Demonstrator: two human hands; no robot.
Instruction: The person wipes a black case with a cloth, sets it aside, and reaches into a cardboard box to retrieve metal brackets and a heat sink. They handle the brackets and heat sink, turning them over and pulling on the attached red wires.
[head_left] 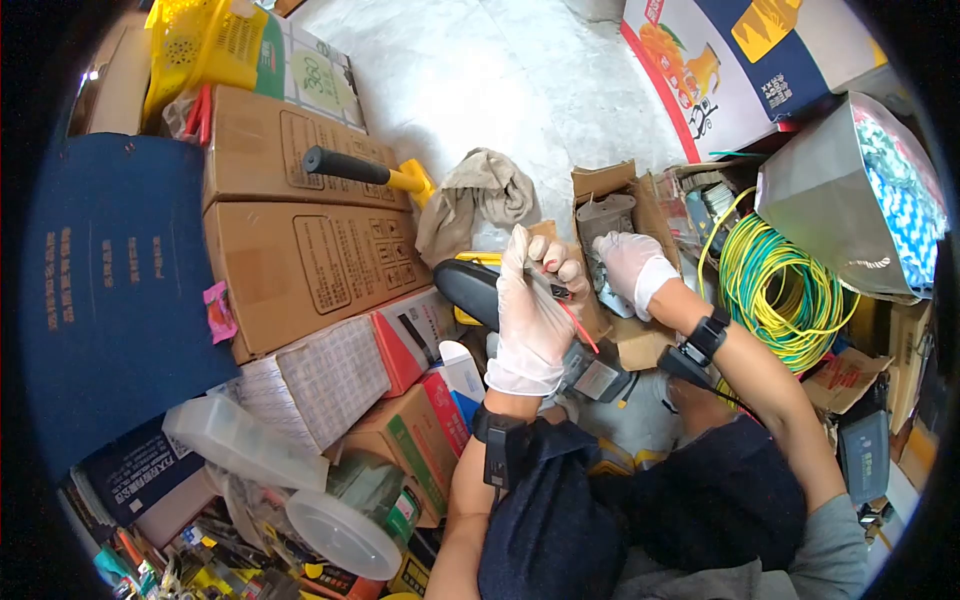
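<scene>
Over our lap, amid stacked cartons, our left hand (530,315), gloved in white, is closed in a pinch on a red wire (580,328): thumb and fingertips meet on its small dark end piece. The free length hangs down and to the right, just above a black tool (468,285) that lies across our knees. Our right hand (632,265), gloved too, reaches into an open cardboard box (600,182) just beyond. Its fingers curl down among the contents, and we cannot tell whether they grip anything. A coil of yellow-green cable (775,290) lies to the right, well apart, and a rag (480,195) rests on the floor behind. We judge the red wire very light, thin and limp enough to bend at a touch, and its smooth sheath may slip in a glove. The dark end looks the stiffer part, so a fingertip pinch there, as now, seems the surest hold, with no need to squeeze hard.
</scene>
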